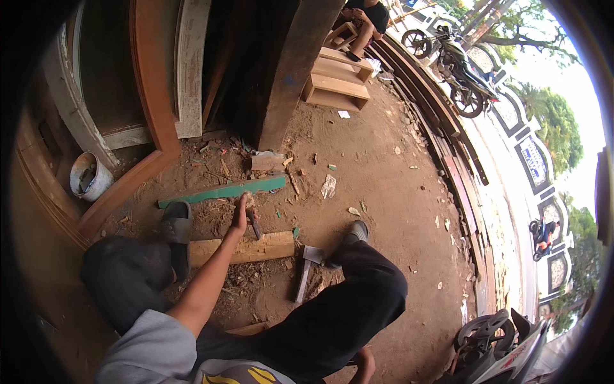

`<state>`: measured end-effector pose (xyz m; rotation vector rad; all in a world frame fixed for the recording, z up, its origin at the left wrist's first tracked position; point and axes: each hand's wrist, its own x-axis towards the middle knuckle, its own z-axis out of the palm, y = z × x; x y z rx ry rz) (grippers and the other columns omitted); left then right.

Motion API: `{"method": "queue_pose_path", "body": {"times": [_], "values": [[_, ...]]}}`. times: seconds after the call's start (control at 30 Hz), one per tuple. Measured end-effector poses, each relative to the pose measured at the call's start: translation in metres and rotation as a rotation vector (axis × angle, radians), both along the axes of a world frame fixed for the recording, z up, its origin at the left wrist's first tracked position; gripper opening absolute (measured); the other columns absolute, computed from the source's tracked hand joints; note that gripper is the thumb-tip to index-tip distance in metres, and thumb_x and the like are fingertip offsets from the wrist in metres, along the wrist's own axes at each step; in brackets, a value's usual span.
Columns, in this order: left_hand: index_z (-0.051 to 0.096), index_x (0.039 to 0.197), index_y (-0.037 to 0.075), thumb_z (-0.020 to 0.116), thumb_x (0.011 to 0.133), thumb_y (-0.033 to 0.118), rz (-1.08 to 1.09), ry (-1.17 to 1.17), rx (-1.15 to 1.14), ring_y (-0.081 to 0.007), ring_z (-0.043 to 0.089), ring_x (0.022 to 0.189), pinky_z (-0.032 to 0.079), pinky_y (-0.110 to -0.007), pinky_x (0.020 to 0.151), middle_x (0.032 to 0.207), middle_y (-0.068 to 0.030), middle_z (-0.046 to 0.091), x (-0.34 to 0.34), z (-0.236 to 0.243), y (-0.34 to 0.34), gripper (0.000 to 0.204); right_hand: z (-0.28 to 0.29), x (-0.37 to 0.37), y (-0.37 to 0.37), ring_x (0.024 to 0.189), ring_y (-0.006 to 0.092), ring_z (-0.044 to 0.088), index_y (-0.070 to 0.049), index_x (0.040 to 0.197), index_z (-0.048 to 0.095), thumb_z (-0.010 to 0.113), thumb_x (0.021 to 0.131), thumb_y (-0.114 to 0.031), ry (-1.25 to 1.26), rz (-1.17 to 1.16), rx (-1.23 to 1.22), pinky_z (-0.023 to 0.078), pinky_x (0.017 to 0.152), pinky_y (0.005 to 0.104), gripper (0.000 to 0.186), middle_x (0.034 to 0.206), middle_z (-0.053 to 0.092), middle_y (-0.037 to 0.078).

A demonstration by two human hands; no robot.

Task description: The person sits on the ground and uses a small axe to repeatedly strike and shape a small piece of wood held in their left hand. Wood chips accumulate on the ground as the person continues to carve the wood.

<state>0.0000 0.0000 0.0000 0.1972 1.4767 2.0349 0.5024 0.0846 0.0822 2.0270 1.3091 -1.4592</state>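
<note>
My left hand point(239, 217) is over a pale yellow wooden beam point(272, 246) on the dirt ground. It holds a chisel point(256, 228), a short dark tool whose lower end points down at the beam's top. The fingers point up and are partly hidden behind the palm. A hammer point(313, 255) with a blocky grey head lies by the beam's right end, close to my right foot. My right hand point(365, 366) is low at the bottom edge, beside my right thigh; its fingers are out of sight.
A green-painted wooden strip point(224, 191) and a short wood block point(267, 161) lie beyond the beam among chips. Door frames point(148, 96) and a white bucket point(91, 176) stand left. A wooden shelf unit point(336, 91), a seated person point(368, 19) and a motorcycle point(457, 67) are farther off.
</note>
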Motion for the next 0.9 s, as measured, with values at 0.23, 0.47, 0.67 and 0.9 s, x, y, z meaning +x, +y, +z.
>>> {"method": "queue_pose_path", "body": {"times": [0.23, 0.47, 0.67, 0.9], "values": [[0.041, 0.104, 0.003, 0.039, 0.084, 0.056, -0.038, -0.114, -0.057, -0.0121, 0.05, 0.054, 0.043, -0.028, 0.054, 0.066, -0.0053, 0.048, 0.003, -0.016, 0.017, 0.057, 0.214, -0.091, 0.033, 0.054, 0.0226, 0.057, 0.008, 0.085, 0.061, 0.055, 0.077, -0.017, -0.364, 0.387, 0.956, 0.045, 0.055, 0.0374, 0.027, 0.071, 0.064, 0.016], [0.044, 0.106, 0.0, 0.038, 0.085, 0.052, -0.051, -0.014, -0.065, -0.0115, 0.048, 0.051, 0.041, -0.027, 0.052, 0.061, -0.0049, 0.048, 0.008, -0.001, 0.025, 0.057, 0.189, -0.231, 0.008, 0.071, 0.0153, 0.061, 0.004, 0.098, 0.06, 0.057, 0.081, -0.024, 0.512, 0.423, 0.772, 0.047, 0.053, 0.0253, 0.033, 0.084, 0.063, 0.012], [0.048, 0.104, -0.001, 0.038, 0.084, 0.052, -0.068, 0.031, -0.101, -0.0115, 0.049, 0.056, 0.041, -0.026, 0.056, 0.067, -0.0047, 0.05, 0.012, -0.004, 0.033, 0.057, -0.072, -0.275, 0.065, 0.056, 0.0205, 0.06, 0.008, 0.084, 0.06, 0.07, 0.066, -0.022, 0.12, 0.348, 0.397, 0.05, 0.043, 0.0329, 0.036, 0.071, 0.06, 0.014], [0.053, 0.077, 0.004, 0.035, 0.087, 0.043, -0.118, 0.041, -0.027, -0.016, 0.056, 0.065, 0.045, -0.031, 0.066, 0.067, -0.0065, 0.056, 0.018, -0.002, 0.035, 0.044, -0.137, -0.255, 0.028, 0.096, 0.0335, 0.057, 0.003, 0.099, 0.055, 0.075, 0.057, -0.029, -0.109, 0.437, 0.477, 0.046, 0.08, 0.0394, 0.056, 0.099, 0.059, 0.022]]}}
